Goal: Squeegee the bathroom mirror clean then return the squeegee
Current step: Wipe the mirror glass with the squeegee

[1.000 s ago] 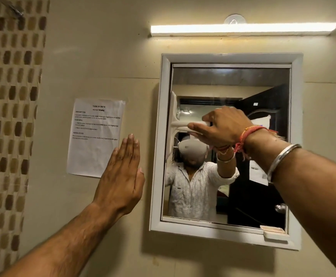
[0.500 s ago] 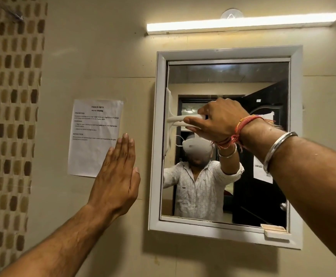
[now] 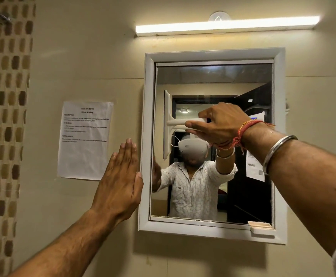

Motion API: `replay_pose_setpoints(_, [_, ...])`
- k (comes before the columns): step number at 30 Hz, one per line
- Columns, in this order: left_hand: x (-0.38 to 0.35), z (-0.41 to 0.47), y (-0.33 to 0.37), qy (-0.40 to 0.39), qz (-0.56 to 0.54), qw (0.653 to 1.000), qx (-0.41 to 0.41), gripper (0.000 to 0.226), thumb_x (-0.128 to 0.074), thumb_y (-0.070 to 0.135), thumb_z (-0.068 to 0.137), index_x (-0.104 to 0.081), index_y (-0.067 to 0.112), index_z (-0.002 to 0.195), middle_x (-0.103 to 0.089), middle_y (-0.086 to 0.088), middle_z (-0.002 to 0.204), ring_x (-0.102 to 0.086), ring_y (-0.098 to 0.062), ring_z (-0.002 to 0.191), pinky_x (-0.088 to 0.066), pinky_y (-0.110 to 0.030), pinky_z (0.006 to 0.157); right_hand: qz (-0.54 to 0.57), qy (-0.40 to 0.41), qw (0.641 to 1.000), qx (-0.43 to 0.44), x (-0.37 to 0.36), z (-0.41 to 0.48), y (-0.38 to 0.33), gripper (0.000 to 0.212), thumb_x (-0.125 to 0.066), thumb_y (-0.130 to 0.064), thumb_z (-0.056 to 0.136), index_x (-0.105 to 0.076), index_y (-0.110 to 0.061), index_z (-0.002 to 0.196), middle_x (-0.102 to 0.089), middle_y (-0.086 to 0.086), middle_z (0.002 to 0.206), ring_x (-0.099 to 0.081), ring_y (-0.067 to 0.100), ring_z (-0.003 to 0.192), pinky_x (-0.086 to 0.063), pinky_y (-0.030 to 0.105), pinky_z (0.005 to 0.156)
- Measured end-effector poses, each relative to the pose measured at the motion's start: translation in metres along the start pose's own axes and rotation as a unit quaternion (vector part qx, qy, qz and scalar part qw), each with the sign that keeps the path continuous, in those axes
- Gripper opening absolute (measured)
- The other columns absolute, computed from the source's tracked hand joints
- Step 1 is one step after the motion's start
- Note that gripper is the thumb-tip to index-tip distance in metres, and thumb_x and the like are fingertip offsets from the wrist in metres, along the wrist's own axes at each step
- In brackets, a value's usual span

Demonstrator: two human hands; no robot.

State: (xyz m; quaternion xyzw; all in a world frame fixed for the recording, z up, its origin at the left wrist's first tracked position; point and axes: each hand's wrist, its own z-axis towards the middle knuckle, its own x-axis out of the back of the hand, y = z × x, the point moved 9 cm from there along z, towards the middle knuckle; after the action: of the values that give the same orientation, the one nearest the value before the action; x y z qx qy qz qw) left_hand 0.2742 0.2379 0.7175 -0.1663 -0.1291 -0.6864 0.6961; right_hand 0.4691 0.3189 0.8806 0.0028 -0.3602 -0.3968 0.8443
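The right hand clasps the handle of the white plastic squeegee, blade upright near the left edge of the white-framed bathroom mirror, seemingly touching glass; left hand flat on the wall, fingers spread open; press evenly, overlapping strokes.

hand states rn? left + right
Left hand: open, flat against the wall beside the mirror frame, holding nothing.
Right hand: closed on the squeegee handle.
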Motion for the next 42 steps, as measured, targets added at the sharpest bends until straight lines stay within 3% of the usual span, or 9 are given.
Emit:
replay_pose_setpoints(11, [0.006, -0.005, -0.015, -0.002, 0.008, 1.0, 0.002, 0.067, -0.02, 0.033, 0.096, 0.004, 0.012, 0.154, 0.011, -0.005, 0.162, 0.009, -0.014, 0.149, 0.006, -0.029, 0.118, -0.01, -0.002, 1.0, 0.013, -0.009, 0.019, -0.021, 0.055, -0.037, -0.071, 0.087, -0.045, -0.026, 0.056, -0.041, -0.007, 0.051, -0.037, 0.009, 0.048, -0.03, 0.023, 0.052])
replay_pose_setpoints(20, [0.013, 0.0, -0.019, 0.0, 0.01, 1.0, -0.004, 0.066, -0.019, 0.033, 0.096, 0.003, 0.01, 0.154, 0.01, -0.006, 0.162, 0.008, -0.014, 0.149, 0.002, -0.033, 0.119, 0.001, 0.019, 1.0, -0.002, 0.001, 0.015, -0.005, 0.063, -0.031, -0.078, 0.08, -0.049, -0.024, 0.056, -0.047, -0.003, 0.051, -0.045, 0.015, 0.051, -0.041, 0.028, 0.056])
replay_pose_setpoints(26, [0.016, 0.011, -0.006, 0.009, 0.0, 1.0, -0.006, 0.067, -0.02, 0.032, 0.096, 0.004, 0.01, 0.154, 0.011, -0.006, 0.162, 0.009, -0.014, 0.149, 0.005, -0.03, 0.119, 0.0, 0.02, 0.999, -0.049, 0.026, -0.01, 0.048, 0.075, -0.029, -0.082, 0.076, -0.062, -0.016, 0.066, -0.06, 0.006, 0.059, -0.059, 0.025, 0.062, -0.055, 0.042, 0.066])
replay_pose_setpoints(30, [0.017, 0.014, 0.009, 0.014, -0.008, 1.0, -0.015, 0.068, -0.022, 0.032, 0.095, 0.003, 0.01, 0.154, 0.009, -0.007, 0.163, 0.007, -0.016, 0.149, 0.007, -0.028, 0.119, 0.009, 0.014, 0.996, -0.091, 0.043, -0.037, 0.082, 0.076, -0.029, -0.085, 0.07, -0.065, -0.017, 0.066, -0.062, 0.008, 0.063, -0.061, 0.026, 0.066, -0.057, 0.044, 0.07])
replay_pose_setpoints(35, [0.02, 0.013, 0.021, 0.016, -0.008, 1.0, -0.017, 0.068, -0.022, 0.031, 0.095, 0.005, 0.012, 0.154, 0.01, -0.006, 0.163, 0.007, -0.016, 0.149, 0.007, -0.027, 0.118, 0.007, 0.02, 0.989, -0.149, 0.064, -0.076, 0.117, 0.078, -0.033, -0.078, 0.071, -0.073, -0.013, 0.086, -0.059, 0.007, 0.061, -0.054, 0.022, 0.059, -0.044, 0.029, 0.055])
replay_pose_setpoints(39, [0.025, 0.012, 0.031, 0.018, -0.005, 1.0, -0.019, 0.068, -0.023, 0.031, 0.095, 0.004, 0.011, 0.154, 0.009, -0.006, 0.163, 0.006, -0.015, 0.149, 0.008, -0.026, 0.118, -0.01, 0.02, 0.985, -0.171, 0.073, -0.103, 0.138, 0.068, -0.035, -0.073, 0.077, -0.067, -0.013, 0.072, -0.057, 0.011, 0.06, -0.049, 0.024, 0.055, -0.036, 0.027, 0.052])
replay_pose_setpoints(42, [0.029, 0.013, 0.038, 0.021, -0.007, 1.0, -0.019, 0.068, -0.023, 0.032, 0.095, 0.004, 0.012, 0.154, 0.01, -0.005, 0.162, 0.007, -0.014, 0.149, 0.008, -0.026, 0.118, -0.024, 0.026, 0.982, -0.188, 0.081, -0.122, 0.151, 0.067, -0.038, -0.072, 0.081, -0.068, -0.013, 0.073, -0.061, 0.014, 0.062, -0.054, 0.029, 0.058, -0.035, 0.026, 0.051])
